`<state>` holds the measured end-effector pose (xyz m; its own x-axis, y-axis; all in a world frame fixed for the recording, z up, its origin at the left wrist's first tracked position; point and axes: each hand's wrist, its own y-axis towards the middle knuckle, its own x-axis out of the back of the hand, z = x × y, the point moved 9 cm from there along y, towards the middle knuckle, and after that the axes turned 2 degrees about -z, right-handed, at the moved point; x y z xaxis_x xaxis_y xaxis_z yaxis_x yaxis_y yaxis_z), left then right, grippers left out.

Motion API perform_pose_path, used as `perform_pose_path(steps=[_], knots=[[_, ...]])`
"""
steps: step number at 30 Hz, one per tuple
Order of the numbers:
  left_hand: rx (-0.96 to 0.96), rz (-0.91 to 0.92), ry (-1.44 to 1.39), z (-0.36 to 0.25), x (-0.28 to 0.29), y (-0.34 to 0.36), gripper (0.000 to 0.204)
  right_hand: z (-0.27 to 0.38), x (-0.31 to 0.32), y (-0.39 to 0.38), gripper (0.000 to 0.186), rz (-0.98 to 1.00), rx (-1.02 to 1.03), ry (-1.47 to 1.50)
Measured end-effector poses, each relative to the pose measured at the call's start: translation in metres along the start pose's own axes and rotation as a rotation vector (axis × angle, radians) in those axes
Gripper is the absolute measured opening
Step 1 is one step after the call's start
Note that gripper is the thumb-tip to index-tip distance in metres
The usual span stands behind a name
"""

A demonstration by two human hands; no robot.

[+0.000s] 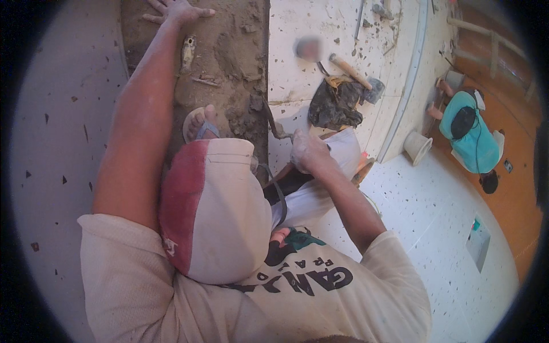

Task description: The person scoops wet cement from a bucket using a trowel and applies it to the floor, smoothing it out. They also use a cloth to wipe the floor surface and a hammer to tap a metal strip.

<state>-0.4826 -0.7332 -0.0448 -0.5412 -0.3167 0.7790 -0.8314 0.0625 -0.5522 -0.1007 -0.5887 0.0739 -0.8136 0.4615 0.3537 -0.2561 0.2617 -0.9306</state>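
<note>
My left hand (pixel 176 11) presses down with spread fingers on a strip of brown dirt or wet mortar (pixel 229 51) at the top left. It holds nothing. My right hand (pixel 309 150) is closed around the handle of what looks like a trowel (pixel 270 119). Its thin metal blade appears edge-on at the right edge of the strip. Below my left hand, a small worn metal-and-yellow hand tool (pixel 188 53) lies on the dirt. My sandalled foot (pixel 206 121) rests farther down the strip, beyond red and white cloth (pixel 223 211) that covers much of the middle.
A pale speckled wall or slab (pixel 63 143) borders the strip at left. On white tiles at right lie a black plastic bag (pixel 337 106), a wooden-handled tool (pixel 350 71) and a metal rod (pixel 359 20). Farther right are a white bucket (pixel 417 147) and a crouching person (pixel 472 134) in teal.
</note>
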Motion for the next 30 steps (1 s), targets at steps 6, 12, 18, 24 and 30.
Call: perform_pose_path(steps=[6, 12, 18, 24, 30], knots=[[0.015, 0.02, 0.026, -0.001, 0.0, 0.0, 0.141, -0.017, 0.002, -0.01, 0.038, -0.005, -0.087, 0.0], [-0.013, -0.007, 0.006, -0.003, -0.002, -0.004, 0.14, -0.012, 0.01, -0.026, 0.04, -0.008, 0.18, -0.073], [-0.02, -0.025, -0.004, -0.003, -0.002, -0.002, 0.14, 0.004, -0.003, 0.005, 0.024, 0.022, 0.395, -0.254], [-0.015, -0.01, -0.003, -0.006, -0.004, -0.001, 0.14, -0.007, -0.011, 0.064, 0.023, -0.056, 0.43, -0.323], [-0.026, -0.021, -0.025, -0.008, 0.002, -0.006, 0.139, -0.007, 0.046, 0.076, 0.024, -0.102, 0.304, -0.372]])
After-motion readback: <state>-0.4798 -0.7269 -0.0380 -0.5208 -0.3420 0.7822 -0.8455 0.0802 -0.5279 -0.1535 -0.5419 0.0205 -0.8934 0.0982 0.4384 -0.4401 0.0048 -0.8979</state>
